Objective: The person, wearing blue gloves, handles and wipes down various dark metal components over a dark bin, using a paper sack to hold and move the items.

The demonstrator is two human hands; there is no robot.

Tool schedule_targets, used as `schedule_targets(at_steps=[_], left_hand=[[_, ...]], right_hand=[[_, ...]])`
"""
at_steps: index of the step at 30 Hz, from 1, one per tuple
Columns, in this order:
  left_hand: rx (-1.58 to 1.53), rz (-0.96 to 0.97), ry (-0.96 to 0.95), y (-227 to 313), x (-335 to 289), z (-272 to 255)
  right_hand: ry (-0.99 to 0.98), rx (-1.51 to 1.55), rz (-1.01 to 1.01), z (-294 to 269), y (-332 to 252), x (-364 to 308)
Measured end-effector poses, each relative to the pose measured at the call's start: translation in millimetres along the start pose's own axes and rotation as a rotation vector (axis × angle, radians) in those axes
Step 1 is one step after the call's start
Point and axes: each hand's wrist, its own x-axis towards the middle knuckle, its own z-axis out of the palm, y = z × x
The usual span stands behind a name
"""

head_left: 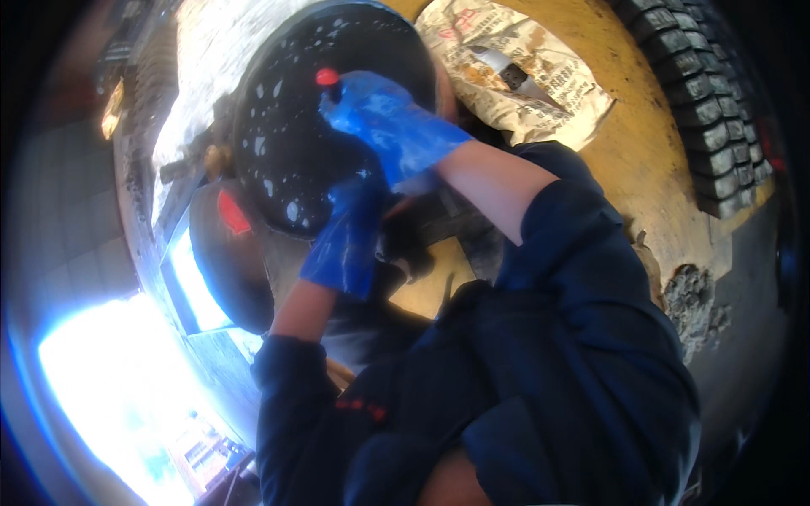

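Observation:
Blue gloves cover both my hands. My right hand (371,118) is closed round a dark tool with a red rounded end (327,77), its kind unclear. It is over a large black round thing (283,139) flecked with white; I cannot tell if this is a basin or a solid disc. My left hand (348,223) is at the near side of that black round thing, close below my right. Its fingers are lost in the dark, so their grip does not show.
A wrinkled paper sack (557,110) lies at the far right with a pointed dark-and-grey tool (513,78) on it. Beyond stands a treaded tyre (704,110). At left is a dark round thing with a red patch (233,212). Broken grey rubble (693,304) lies at right.

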Motion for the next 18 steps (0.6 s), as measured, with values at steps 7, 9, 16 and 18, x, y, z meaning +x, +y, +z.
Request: schedule_targets(at_steps=[7, 9, 16, 18], left_hand=[[-0.194, -0.041, -0.039, -27, -5, 17], [-0.287, -0.050, -0.041, -35, -5, 21], [-1.478, -0.311, -0.024, -93, -7, 30], [-1.692, -0.428, 0.069, -121, -19, 20]], right_hand=[[-0.041, -0.037, 0.074, 2, -7, -3], [-0.058, -0.041, 0.072, 1, -7, -1], [-0.062, -0.074, 0.045, 11, -8, 6], [-0.101, -0.089, 0.081, 11, -15, 7]])
